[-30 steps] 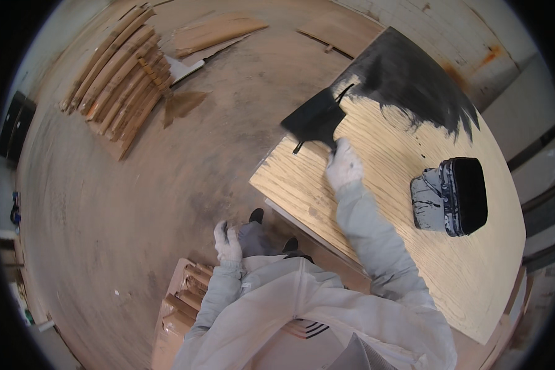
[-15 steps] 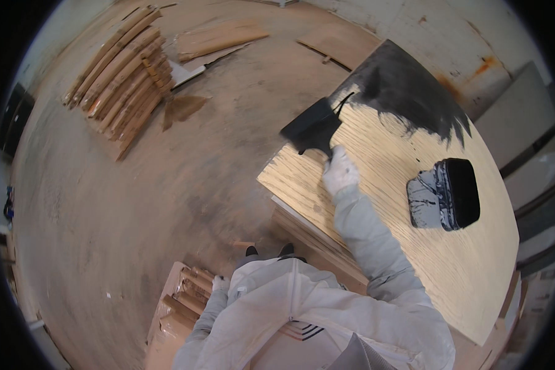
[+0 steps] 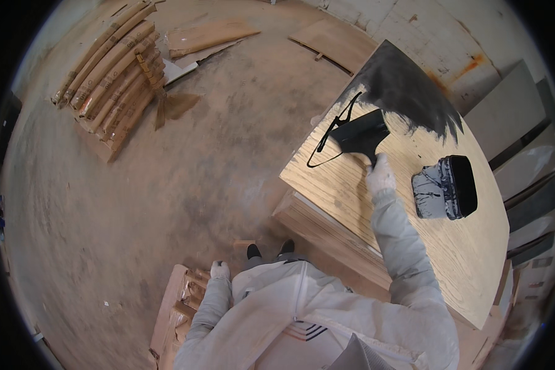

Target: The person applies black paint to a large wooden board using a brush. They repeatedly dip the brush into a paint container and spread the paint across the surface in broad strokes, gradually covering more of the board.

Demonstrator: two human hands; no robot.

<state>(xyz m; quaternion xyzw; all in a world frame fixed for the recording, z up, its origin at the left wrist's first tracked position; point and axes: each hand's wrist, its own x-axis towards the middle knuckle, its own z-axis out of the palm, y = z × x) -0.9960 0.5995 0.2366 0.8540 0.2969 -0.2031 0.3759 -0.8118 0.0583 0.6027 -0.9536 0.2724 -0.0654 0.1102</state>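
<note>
My right hand [image 3: 381,174], in a whitish glove, is closed round the handle of a wide putty knife [image 3: 361,131]. Its broad blade is coated black and lies over the pale wood-grained board [image 3: 413,253]. A looping line of wet black coating [image 3: 319,161] runs by the blade along the board's left edge. Black coating [image 3: 407,86] covers the board's far end, with ragged streaks at its border. To the right of my hand stands a paint-smeared tub [image 3: 430,192] with a black rim. My left hand [image 3: 219,270], gloved too, hangs low with curled fingers beside wrapped packages [image 3: 188,290].
Several brown-wrapped long packages [image 3: 114,80] lie stacked on the dusty floor at the far left. Flat cardboard pieces [image 3: 209,37] lie behind them. Grey panels [image 3: 512,117] lean by the stained wall at right. The board rests on a stack [image 3: 327,225].
My right hand has moved right with the putty knife, inward from the board's left edge. A looping black line now shows along that edge. My left hand has shifted slightly forward.
</note>
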